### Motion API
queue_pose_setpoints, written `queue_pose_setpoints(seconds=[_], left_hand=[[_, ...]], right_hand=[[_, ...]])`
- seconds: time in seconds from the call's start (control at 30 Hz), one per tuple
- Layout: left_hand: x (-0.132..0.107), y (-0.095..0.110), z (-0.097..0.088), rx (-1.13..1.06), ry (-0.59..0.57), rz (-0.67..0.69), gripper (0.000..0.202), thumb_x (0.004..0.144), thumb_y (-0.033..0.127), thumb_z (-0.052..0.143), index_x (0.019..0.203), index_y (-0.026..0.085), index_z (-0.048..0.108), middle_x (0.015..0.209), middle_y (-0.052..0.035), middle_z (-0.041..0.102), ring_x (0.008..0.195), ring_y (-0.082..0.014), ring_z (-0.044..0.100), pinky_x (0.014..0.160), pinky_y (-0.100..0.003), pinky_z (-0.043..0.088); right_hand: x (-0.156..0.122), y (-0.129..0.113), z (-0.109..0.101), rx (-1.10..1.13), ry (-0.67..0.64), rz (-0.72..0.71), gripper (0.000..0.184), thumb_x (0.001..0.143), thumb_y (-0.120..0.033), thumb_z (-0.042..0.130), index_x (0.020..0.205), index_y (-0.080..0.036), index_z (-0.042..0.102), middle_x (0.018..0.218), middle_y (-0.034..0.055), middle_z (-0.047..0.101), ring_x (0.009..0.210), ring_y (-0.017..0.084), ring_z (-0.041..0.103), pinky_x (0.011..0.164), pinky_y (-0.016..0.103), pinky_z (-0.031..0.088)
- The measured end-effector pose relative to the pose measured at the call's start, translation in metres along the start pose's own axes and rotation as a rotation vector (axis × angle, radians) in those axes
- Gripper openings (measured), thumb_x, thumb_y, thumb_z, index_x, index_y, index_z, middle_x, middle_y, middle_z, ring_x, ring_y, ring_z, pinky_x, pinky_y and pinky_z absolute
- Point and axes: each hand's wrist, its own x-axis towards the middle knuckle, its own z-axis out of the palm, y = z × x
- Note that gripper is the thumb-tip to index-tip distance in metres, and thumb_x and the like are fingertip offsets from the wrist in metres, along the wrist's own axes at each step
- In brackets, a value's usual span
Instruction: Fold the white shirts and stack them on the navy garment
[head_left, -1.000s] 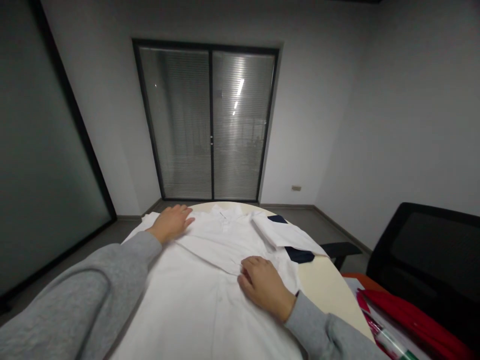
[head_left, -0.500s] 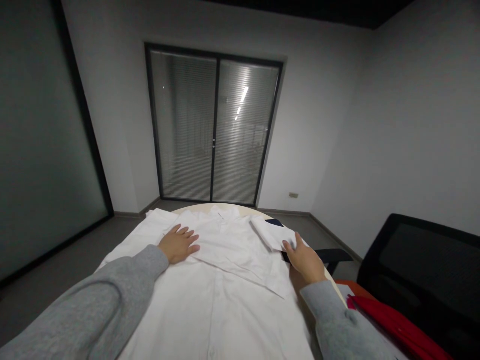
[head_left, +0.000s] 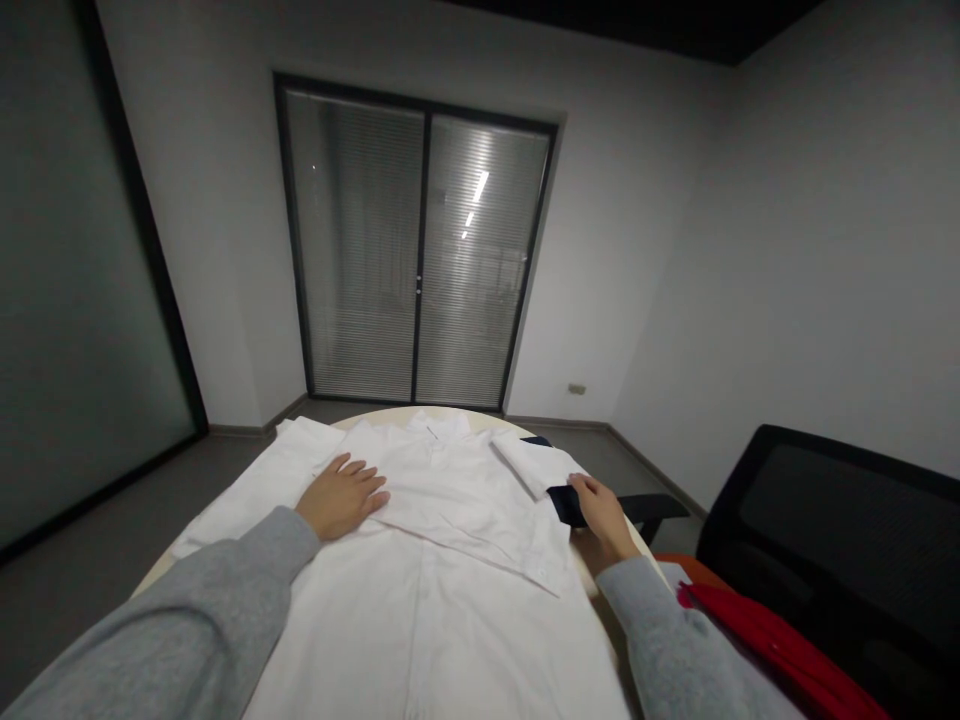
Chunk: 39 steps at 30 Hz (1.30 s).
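Observation:
A white button-front shirt (head_left: 457, 630) lies spread over a round table, its collar at the far edge and one sleeve folded across the front. My left hand (head_left: 343, 500) rests flat on the left side of the shirt, fingers spread. At the table's right edge, my right hand (head_left: 604, 518) has its fingers closed at the end of the other white sleeve (head_left: 536, 465); the thumb is partly hidden. A dark navy item (head_left: 564, 506) shows beneath this sleeve, beside my right fingers.
The pale rim of the round table (head_left: 367, 416) shows at the back. On the right stands a black mesh-backed chair (head_left: 832, 540), with a red item (head_left: 772, 640) lying in front of it. Glass doors with blinds (head_left: 416, 250) are in the far wall.
My right fingers have drawn closer together at the sleeve end, and more of the navy item shows under it. My left hand stays flat on the shirt. The view has shifted slightly.

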Motion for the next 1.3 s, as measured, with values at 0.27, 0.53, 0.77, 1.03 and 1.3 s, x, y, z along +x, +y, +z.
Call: queue_pose_setpoints(seconds=[0.27,0.53,0.77,1.03,1.3], left_hand=[[-0.001,-0.002,-0.004,-0.048,-0.014,-0.015,0.047,0.108,0.048,0.039,0.132,0.025,0.072,0.14,-0.0095,0.069,0.134,-0.0323,0.057,0.121,-0.055,0.024],[0.001,-0.013,-0.001,-0.244,0.077,-0.11,0.047,0.109,0.044,0.036,0.133,0.025,0.07,0.143,-0.0069,0.067,0.135,-0.0275,0.056,0.122,-0.05,0.031],[0.0,-0.027,0.007,-0.422,0.259,-0.207,0.045,0.105,0.029,0.034,0.134,0.013,0.065,0.134,-0.0135,0.069,0.129,-0.0266,0.059,0.115,-0.042,0.043],[-0.01,0.006,-0.019,-0.305,0.24,0.038,0.035,0.105,0.03,0.044,0.13,0.022,0.068,0.135,-0.0094,0.069,0.124,-0.0282,0.06,0.111,-0.047,0.044],[-0.027,0.061,-0.023,-0.385,0.131,0.157,0.074,0.091,0.054,0.067,0.158,0.035,0.043,0.165,-0.0067,0.044,0.149,-0.0348,0.04,0.123,-0.055,0.03]], right_hand=[[0.002,-0.038,-0.02,-0.02,0.181,-0.112,0.07,0.086,-0.038,0.044,0.147,-0.006,0.054,0.151,0.021,0.055,0.134,0.032,0.056,0.112,0.045,0.043],[-0.075,-0.163,-0.018,-0.296,-0.103,-0.905,0.045,0.093,-0.028,0.047,0.135,-0.021,0.065,0.14,0.0124,0.064,0.13,0.036,0.05,0.116,0.061,0.024],[-0.161,-0.161,0.034,-0.216,-0.632,-1.308,0.013,0.09,-0.029,0.061,0.101,-0.025,0.066,0.119,0.004,0.074,0.132,0.031,0.053,0.122,0.065,-0.003],[-0.173,-0.146,0.048,-0.066,-0.735,-0.969,0.023,0.092,-0.03,0.066,0.115,-0.03,0.06,0.142,0.0011,0.064,0.139,0.022,0.05,0.126,0.052,0.01],[-0.156,-0.134,0.052,-0.217,-0.554,-0.908,0.036,0.087,-0.014,0.055,0.12,-0.028,0.06,0.13,0.0056,0.066,0.131,0.024,0.053,0.124,0.059,0.012]])
